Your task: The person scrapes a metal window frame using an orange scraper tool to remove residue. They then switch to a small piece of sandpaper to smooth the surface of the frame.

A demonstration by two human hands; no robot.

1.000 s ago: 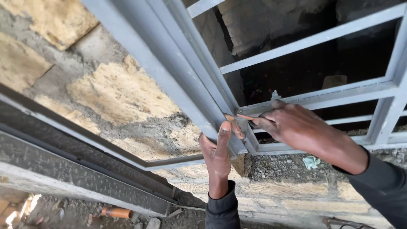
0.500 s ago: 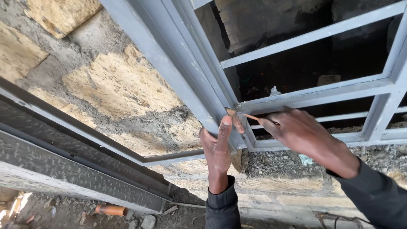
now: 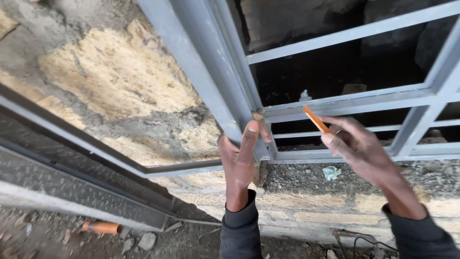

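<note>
Pressing flat against the grey steel window frame (image 3: 218, 91), the left hand (image 3: 242, 160) reaches up from below, fingers straight and together, palm laid on the slanting upright, thumb tip hooked over the frame's edge right at the corner joint. It grips nothing; it is an open hand braced on metal. Off to the right, the right hand (image 3: 357, 146) comes in from the lower right with its forearm angled up, fingers curled loosely and pinching a thin orange strip (image 3: 316, 120). What that strip is, a pencil or a flat marker, the view is too small to tell. Its long axis runs from the fingertips up and to the left, the free tip aimed at the joint where the horizontal bar (image 3: 345, 98) meets the upright. The tip sits just short of that corner, near the left thumb but not touching it. So the left hand is the one already on the frame, and the right is the nearer one to the strip, holding it just beside the corner. Below both hands runs the rough stone and mortar sill (image 3: 311, 196); down on the ground an orange-handled tool (image 3: 98, 227) lies well apart.
</note>
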